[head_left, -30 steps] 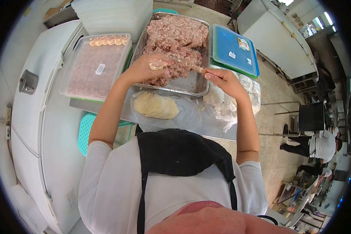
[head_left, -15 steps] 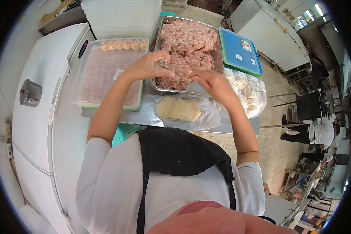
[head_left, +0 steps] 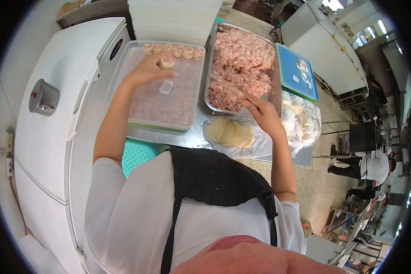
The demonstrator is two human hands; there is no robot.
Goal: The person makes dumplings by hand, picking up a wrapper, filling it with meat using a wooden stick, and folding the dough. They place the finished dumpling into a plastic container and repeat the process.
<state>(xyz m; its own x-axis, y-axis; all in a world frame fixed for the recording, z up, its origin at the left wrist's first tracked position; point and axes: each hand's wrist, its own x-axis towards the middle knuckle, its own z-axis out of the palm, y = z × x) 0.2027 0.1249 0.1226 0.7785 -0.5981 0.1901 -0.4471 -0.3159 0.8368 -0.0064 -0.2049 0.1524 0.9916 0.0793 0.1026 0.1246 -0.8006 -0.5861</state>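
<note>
My left hand (head_left: 153, 69) is closed round an open-topped dumpling (head_left: 166, 64) with meat showing. It hovers over a lidded plastic tray (head_left: 141, 109), just below a row of finished dumplings (head_left: 178, 50) along the far edge. At the near edge of the metal pan (head_left: 207, 86), my right hand (head_left: 262, 115) has its fingers pressed together. Something thin seems to stick out from them into the minced meat (head_left: 242, 59), but I cannot make it out. A fanned stack of round dough wrappers (head_left: 230, 132) lies on plastic below the pan.
Right of the pan are a blue-lidded container (head_left: 297, 73) and a plastic bag of pale pieces (head_left: 301, 121). A white freezer (head_left: 82, 59) with a metal pot (head_left: 44, 98) stands left. A tall white stack (head_left: 173, 20) is behind the tray. Another person (head_left: 374, 164) stands far right.
My left hand has moved left from the meat pan to above the tray, carrying the dumpling. My right hand stays by the pan's near edge. The whole view has shifted.
</note>
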